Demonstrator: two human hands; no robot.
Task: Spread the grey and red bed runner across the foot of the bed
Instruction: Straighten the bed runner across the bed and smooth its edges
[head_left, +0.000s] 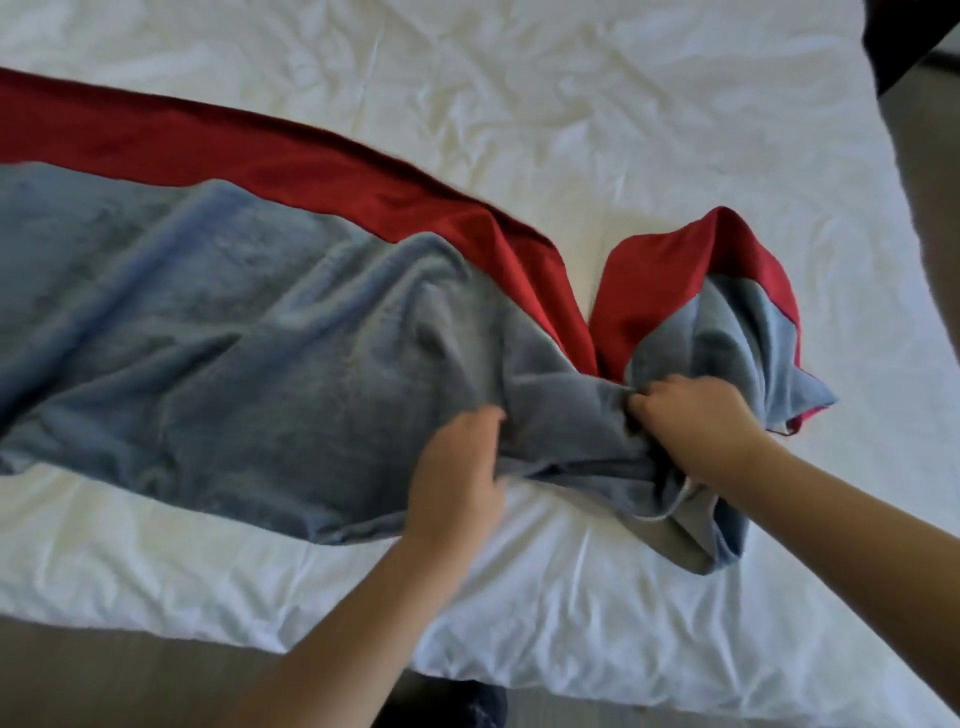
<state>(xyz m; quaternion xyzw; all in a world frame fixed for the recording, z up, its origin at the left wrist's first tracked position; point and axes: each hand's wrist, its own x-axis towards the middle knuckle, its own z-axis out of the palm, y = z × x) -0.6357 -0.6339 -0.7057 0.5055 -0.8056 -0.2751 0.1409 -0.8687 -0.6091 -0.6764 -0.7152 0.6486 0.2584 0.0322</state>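
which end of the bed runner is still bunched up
The right-hand end of the bed runner, where the right hand grips it. It is crumpled and folded over; the left stretch lies flat on the white sheet.

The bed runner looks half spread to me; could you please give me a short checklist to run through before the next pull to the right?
1. Left part of the bed runner lies flat: ok.
2. Right end spread out: not ok, it sits bunched and folded over.
3. Right hand has a firm hold: ok, fist closed on the bunched cloth.
4. Left hand grips the near edge: cannot tell, blurred.
5. Bare white sheet to the right for the runner to cover: ok.
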